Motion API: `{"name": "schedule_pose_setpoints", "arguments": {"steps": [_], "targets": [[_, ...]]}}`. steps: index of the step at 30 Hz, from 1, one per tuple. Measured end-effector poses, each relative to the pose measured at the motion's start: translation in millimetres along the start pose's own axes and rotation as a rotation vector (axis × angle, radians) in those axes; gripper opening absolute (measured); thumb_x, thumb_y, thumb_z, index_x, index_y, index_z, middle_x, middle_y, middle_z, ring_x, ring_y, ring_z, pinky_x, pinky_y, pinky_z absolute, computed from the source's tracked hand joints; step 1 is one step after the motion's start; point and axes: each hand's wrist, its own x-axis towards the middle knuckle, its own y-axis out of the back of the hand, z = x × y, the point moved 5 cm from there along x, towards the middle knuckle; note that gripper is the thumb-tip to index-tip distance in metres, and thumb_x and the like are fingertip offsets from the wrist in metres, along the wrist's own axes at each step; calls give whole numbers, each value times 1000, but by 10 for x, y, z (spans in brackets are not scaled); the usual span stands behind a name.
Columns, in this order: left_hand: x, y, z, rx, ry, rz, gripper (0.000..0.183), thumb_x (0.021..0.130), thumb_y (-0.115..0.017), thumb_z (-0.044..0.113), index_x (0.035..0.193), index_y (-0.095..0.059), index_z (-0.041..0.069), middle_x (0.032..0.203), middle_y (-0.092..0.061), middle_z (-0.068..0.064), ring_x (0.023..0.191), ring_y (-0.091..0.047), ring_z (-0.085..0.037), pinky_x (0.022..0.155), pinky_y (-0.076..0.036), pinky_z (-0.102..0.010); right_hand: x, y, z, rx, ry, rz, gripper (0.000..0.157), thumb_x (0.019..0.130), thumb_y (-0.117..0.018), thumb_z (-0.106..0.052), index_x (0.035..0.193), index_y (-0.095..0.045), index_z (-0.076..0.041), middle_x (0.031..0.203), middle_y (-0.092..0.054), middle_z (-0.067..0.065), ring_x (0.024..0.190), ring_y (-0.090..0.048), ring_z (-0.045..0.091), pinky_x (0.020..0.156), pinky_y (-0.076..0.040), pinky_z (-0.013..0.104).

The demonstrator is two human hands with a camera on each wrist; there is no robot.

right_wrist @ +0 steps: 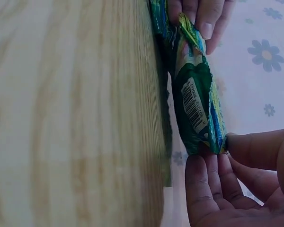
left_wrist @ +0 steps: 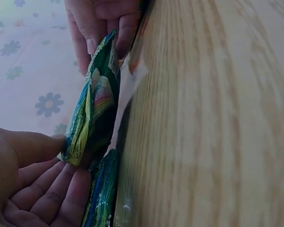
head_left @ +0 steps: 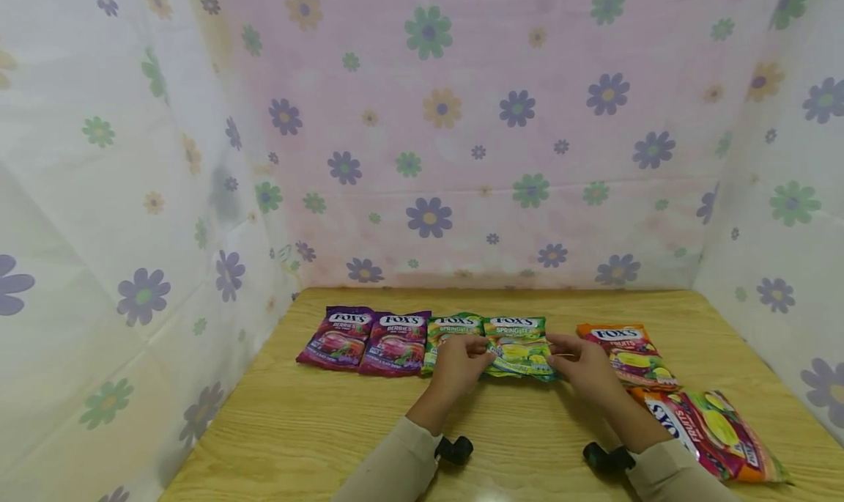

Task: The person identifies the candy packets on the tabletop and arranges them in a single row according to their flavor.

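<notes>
Both hands hold a green Fox's Spring Tea candy bag by its two side edges. The left hand pinches its left edge between thumb and fingers. At the opposite edge, the right hand pinches with thumb above and fingers below. Seen in the right wrist view, the candy bag is slightly off the table, its barcode side down. Just left of it lies another green Spring Tea candy bag, partly hidden behind the left hand; the two bags touch or overlap.
Two purple Fox's Berries bags lie side by side at the left of the wooden table. To the right are two orange-red Fox's Fruits bags, one lower and turned, near the right forearm. Flowered sheets enclose the back and sides.
</notes>
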Motion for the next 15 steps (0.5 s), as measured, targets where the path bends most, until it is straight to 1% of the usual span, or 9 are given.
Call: {"name": "schedule_pose_setpoints", "arguments": {"steps": [3, 7, 15], "targets": [[4, -1, -7, -1, -4, -1, 25, 95, -76, 16, 119, -77, 9, 106, -76, -1, 95, -71, -13, 77, -62, -30, -1, 0, 3, 23, -3, -5, 44, 103, -64, -11, 146, -58, -5, 132, -65, 18, 120, -63, 30, 83, -58, 21], [11, -11, -39, -5, -3, -2, 23, 94, -77, 16, 117, -78, 11, 105, -76, 0, 94, -72, -12, 76, -62, -29, -4, -1, 14, 32, -12, -9, 44, 103, -64, -10, 146, -58, -5, 133, -66, 18, 121, -63, 32, 85, -59, 22], [24, -27, -94, 20, -6, -10, 24, 93, -78, 15, 117, -78, 12, 104, -75, 0, 91, -71, -10, 74, -61, -27, 15, -24, 60, -5, -24, -23, 45, 102, -65, -9, 146, -58, -4, 136, -65, 19, 125, -62, 35, 95, -59, 34]]}}
